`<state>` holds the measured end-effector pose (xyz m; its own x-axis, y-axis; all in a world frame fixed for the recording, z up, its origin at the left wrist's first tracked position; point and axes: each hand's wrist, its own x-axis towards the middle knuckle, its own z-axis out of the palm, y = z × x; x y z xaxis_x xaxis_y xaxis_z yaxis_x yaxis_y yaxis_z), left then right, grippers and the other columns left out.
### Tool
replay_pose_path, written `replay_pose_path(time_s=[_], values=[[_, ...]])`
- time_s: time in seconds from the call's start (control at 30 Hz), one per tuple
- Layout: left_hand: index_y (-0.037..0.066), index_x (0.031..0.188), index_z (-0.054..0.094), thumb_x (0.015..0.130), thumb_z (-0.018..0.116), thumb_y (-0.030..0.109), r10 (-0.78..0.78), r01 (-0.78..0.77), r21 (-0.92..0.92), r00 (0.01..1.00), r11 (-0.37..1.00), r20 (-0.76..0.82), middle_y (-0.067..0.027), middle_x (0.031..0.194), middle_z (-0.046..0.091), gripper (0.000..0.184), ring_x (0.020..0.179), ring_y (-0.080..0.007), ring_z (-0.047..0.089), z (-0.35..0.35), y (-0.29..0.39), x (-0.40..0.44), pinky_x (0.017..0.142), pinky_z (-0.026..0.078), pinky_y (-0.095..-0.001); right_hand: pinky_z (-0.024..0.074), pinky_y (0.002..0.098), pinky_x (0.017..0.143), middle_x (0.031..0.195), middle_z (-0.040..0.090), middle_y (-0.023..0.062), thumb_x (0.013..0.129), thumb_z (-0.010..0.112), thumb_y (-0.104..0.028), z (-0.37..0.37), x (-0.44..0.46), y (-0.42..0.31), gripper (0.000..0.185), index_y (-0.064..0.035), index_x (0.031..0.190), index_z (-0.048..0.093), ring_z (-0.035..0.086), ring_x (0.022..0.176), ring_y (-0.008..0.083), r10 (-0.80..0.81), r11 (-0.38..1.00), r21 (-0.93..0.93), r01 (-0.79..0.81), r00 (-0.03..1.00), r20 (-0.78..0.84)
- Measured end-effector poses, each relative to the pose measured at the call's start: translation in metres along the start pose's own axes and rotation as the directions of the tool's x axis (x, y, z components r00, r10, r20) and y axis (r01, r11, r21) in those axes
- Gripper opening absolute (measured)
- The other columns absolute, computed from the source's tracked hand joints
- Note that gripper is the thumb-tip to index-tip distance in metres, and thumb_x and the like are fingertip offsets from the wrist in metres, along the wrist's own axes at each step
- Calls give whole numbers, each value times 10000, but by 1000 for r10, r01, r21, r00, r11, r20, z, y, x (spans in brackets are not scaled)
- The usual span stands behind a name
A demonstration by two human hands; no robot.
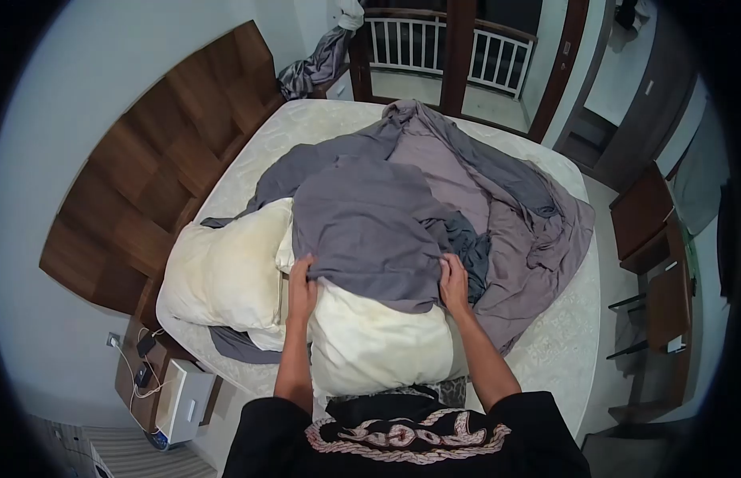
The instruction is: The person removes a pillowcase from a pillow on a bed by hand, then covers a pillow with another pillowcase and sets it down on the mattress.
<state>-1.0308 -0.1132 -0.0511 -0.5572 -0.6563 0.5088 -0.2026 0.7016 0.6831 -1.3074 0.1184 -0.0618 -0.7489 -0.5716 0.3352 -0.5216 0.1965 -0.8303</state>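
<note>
A grey pillowcase (370, 223) covers the far part of a yellowed white pillow (382, 342), whose near end lies bare in front of my body. At the left edge of the case, my left hand (304, 275) has its fingers closed on the fabric. My right hand (453, 280) pinches the opposite edge on the right. Both thumbs point away from me, and the cloth stretches between the hands. Another stained white pillow (227, 263) rests just left of my left hand, partly over a further pillow.
Crumpled grey-mauve bedding (530, 247) spreads over the bare mattress (562, 350). A wooden headboard (171, 151) stands at left, with a white-fronted bedside drawer (185, 402) and cables near it. Glass balcony doors (458, 64) are at the back; brown chairs (665, 295) stand at right.
</note>
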Motion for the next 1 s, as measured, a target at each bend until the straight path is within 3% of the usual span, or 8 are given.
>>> replay_pose_path(time_s=[0.03, 0.17, 0.3, 0.4, 0.6, 0.8, 0.9, 1.0], values=[[23, 1232, 546, 737, 432, -98, -102, 100, -76, 994, 992, -24, -198, 1172, 582, 522, 1138, -401, 507, -1, -5, -17, 1012, 378, -435, 462, 443, 729, 942, 617, 220, 971, 476, -127, -1, -7, -7, 163, 0, 1030, 560, 588, 870, 427, -39, 999, -8, 39, 996, -75], [4, 1198, 566, 747, 427, -107, -183, 182, 39, 983, 983, 31, -232, 1131, 580, 485, 1087, -411, 531, -21, -20, -89, 985, 399, -432, 467, 443, 691, 866, 615, 227, 982, 462, -133, -3, -42, -22, 169, 1, 1018, 558, 593, 804, 447, -36, 999, -16, 35, 995, -96], [7, 1197, 558, 762, 480, -76, -361, 363, 20, 917, 931, 170, -227, 1201, 564, 451, 1175, -390, 503, -30, -7, -103, 999, 402, -417, 447, 381, 630, 737, 563, 185, 998, 453, -155, 3, -58, -35, 190, -3, 1030, 563, 579, 665, 320, -127, 988, 75, 135, 987, -98], [8, 1167, 562, 707, 509, -77, -120, 113, -62, 985, 992, -122, -210, 1287, 526, 470, 1274, -355, 443, -20, 72, -47, 1072, 341, -420, 432, 377, 584, 707, 556, 185, 998, 457, -158, -1, -58, -51, 192, -1, 1020, 565, 578, 629, 314, -53, 996, 75, 57, 997, -48], [2, 1100, 581, 646, 542, 16, 172, -191, 105, 971, 976, 164, -182, 1255, 540, 455, 1293, -369, 424, 16, 79, 14, 1132, 251, -439, 459, 372, 561, 725, 594, 206, 958, 542, -111, -18, -58, -112, 119, -5, 989, 586, 628, 658, 375, -108, 974, 205, 93, 992, 64], [-28, 1052, 549, 603, 532, -41, 102, -97, 118, 994, 988, -42, -207, 1078, 558, 449, 1084, -405, 484, 40, 8, -58, 1030, 316, -466, 443, 347, 531, 705, 591, 196, 944, 584, -162, -5, -47, -91, 179, 10, 900, 609, 616, 604, 340, -74, 976, 210, 63, 996, 44], [-31, 1032, 538, 617, 540, -31, 100, -90, 159, 993, 983, -57, -202, 1015, 547, 415, 1025, -407, 483, 31, 26, -73, 969, 342, -461, 482, 385, 640, 762, 638, 179, 952, 560, -238, 12, -1, -62, 257, 7, 913, 629, 630, 689, 334, 75, 976, 213, -48, 990, -119], [-24, 1018, 533, 615, 551, -20, 0, -8, 162, 999, 987, 47, -195, 966, 534, 404, 973, -404, 479, 23, 39, -75, 915, 356, -455, 485, 452, 709, 805, 644, 211, 951, 550, -238, 52, 43, 1, 243, -11, 982, 629, 630, 764, 384, -140, 988, -112, 102, 895, -424]])
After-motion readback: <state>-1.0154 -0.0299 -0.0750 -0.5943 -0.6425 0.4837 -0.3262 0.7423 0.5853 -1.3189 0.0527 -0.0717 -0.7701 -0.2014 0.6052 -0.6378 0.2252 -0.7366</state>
